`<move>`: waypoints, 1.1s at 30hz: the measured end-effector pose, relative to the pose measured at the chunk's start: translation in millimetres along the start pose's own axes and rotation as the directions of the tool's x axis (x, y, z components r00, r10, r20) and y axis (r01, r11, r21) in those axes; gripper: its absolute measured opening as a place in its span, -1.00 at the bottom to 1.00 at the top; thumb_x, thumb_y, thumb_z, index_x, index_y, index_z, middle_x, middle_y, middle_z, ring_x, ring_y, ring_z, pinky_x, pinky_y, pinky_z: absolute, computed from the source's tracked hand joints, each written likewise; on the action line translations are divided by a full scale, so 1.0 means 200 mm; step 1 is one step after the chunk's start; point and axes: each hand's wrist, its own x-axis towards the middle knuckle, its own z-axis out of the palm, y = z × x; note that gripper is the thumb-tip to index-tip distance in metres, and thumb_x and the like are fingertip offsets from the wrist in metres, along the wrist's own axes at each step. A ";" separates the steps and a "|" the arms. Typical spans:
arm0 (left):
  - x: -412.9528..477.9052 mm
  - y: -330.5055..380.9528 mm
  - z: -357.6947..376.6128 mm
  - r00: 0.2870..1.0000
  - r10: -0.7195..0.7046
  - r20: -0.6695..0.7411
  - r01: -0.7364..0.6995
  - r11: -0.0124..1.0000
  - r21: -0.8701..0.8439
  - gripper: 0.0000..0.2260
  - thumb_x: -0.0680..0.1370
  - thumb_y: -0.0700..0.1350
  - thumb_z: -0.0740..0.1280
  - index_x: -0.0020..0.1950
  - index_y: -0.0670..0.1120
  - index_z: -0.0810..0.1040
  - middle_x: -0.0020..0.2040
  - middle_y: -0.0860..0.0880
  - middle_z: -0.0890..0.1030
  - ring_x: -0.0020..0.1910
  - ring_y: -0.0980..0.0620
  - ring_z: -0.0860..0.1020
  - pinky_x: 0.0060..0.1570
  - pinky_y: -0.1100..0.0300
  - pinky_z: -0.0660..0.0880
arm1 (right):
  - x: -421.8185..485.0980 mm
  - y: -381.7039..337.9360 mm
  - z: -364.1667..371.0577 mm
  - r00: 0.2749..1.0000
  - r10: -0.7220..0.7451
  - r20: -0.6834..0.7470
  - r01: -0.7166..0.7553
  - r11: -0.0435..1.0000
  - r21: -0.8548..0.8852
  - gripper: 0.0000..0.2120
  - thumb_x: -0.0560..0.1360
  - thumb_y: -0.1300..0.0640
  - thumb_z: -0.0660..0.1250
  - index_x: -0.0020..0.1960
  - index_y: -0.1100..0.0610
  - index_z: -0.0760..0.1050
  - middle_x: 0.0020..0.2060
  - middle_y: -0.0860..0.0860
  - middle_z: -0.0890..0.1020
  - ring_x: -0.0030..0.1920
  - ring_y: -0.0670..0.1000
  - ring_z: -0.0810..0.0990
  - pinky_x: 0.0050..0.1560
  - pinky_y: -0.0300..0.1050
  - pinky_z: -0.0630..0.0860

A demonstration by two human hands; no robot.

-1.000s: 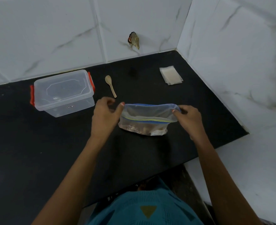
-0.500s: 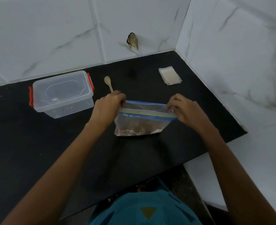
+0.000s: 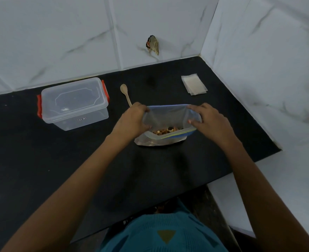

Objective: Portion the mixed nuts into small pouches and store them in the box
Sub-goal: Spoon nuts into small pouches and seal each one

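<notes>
**Q:** Where is the box?
**A:** The clear box, lid on, stands at the left of the black counter. A wooden spoon lies between it and the bag.

**Q:** Finger state?
**A:** The left hand pinches the left rim of the zip bag. The right hand curls over the right rim. The mouth is spread wide, with mixed nuts at the bottom.

**Q:** Edges?
**A:** The small pouches lie behind the right hand, near the corner wall. Counter surface runs from the bag to the near edge.
</notes>
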 end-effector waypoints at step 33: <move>0.14 -0.16 0.01 0.964 -0.153 0.218 0.262 0.690 -0.674 -0.68 0.55 -0.19 0.27 0.30 -0.04 0.35 -0.06 -0.02 0.51 -0.09 0.09 0.51 -0.14 0.24 0.46 | 0.12 0.08 0.00 0.868 0.278 0.412 -0.486 0.647 0.588 -0.82 0.57 0.16 0.16 -0.01 0.15 0.54 0.02 0.13 0.55 0.05 0.05 0.50 0.19 -0.02 0.41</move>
